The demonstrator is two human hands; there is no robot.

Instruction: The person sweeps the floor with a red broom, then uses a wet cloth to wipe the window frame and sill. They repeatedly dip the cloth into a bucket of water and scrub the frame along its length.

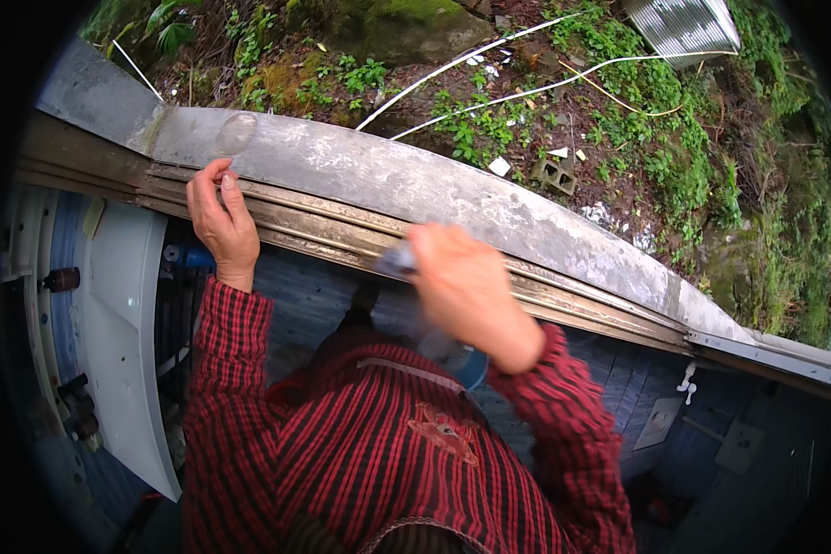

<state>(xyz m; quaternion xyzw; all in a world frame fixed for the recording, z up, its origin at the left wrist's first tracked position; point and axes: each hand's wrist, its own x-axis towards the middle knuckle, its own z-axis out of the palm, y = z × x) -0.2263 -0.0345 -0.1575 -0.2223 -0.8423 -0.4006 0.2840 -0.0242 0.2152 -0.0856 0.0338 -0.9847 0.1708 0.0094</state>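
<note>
A dirty metal window track (318, 225) with several grooves runs along the concrete ledge (360, 156). My left hand (223, 218) rests at the track's left part, fingers bent and a little apart, holding nothing. Farther right, my right hand (460, 284) grips a grey-blue object (396, 262) over the track. Motion blur hides what kind of object it is, and the hand covers part of it. Close to my left fingertips, a faint round mark (237, 133) shows on the ledge.
Below the track, a blue container (472, 367) is partly hidden by my clothing. A white basin or counter (121, 325) stands at left, near a dark bottle (62, 280). Outside lie white pipes (471, 52), a concrete block (554, 177) and plants. A wall outlet plate (658, 424) is at right.
</note>
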